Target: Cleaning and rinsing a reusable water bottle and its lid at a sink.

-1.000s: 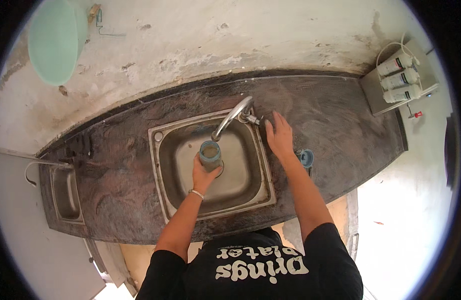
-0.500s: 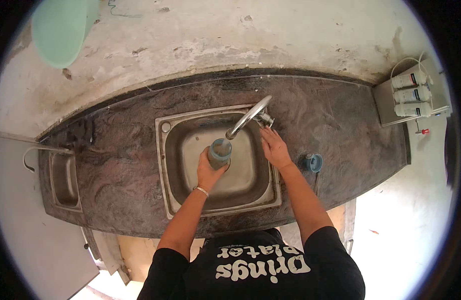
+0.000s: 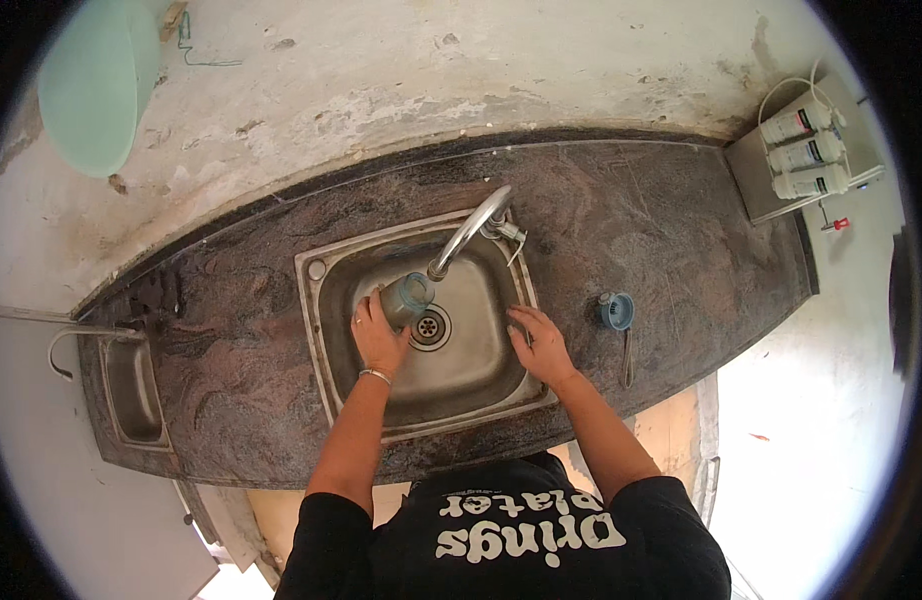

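My left hand (image 3: 379,335) is wrapped round a see-through bluish bottle (image 3: 405,303) with an open mouth. The bottle tilts to the right over the sink (image 3: 461,385), close below the spout of the chrome tap (image 3: 471,238). Part of the drain (image 3: 430,328) shows just beside the bottle's base. Over the sink's right rim, my right hand (image 3: 541,345) is open with its fingers stretched out, apart from the tap's lever (image 3: 517,244). It holds nothing.
On the dark stone counter (image 3: 671,215), right of the sink, sits a blue round lid-like piece (image 3: 617,311) with a thin handle or strap (image 3: 628,358). A small second sink (image 3: 133,390) is far left. White filter cartridges (image 3: 806,153) stand far right; a pale green tub (image 3: 99,90) is upper left.
My right hand has left the tap lever and come back toward the sink's right rim. My left hand has moved the bottle slightly left and tipped it further. The drain now shows.
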{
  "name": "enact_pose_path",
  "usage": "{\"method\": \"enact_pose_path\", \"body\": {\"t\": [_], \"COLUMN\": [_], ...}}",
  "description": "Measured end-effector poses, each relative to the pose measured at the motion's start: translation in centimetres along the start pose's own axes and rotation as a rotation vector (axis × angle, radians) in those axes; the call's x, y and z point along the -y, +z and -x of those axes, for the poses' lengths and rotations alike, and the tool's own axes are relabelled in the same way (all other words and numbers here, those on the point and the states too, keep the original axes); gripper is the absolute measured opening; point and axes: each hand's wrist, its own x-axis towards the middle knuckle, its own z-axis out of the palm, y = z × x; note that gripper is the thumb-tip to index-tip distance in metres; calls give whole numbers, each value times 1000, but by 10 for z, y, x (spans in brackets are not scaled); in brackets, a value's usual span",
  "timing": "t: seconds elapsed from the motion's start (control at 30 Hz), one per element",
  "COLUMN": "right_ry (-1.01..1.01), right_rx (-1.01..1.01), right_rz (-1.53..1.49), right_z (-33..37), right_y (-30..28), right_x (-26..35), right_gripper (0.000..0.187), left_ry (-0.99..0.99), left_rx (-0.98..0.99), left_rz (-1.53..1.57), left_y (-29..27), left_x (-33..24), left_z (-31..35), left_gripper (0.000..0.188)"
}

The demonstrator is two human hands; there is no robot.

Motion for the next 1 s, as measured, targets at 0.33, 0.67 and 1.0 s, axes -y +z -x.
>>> {"method": "enact_pose_path", "body": {"t": [0.33, 0.67, 1.0], "right_ry": [75, 79, 70], "right_rx": [13, 29, 34], "right_rz": [-122, -136, -109], "right_z": [15, 15, 25], "right_y": [-3, -9, -18], "right_x": [-4, 1, -1], "right_gripper": [30, 29, 28], "left_ry": [54, -26, -299], "left_rx": [-7, 269, 533], "left_rz": [17, 787, 1261], "left_y": [0, 45, 41], "left_x": [-3, -11, -33], "left_z": [-12, 10, 2], "left_gripper": [82, 81, 76]}}
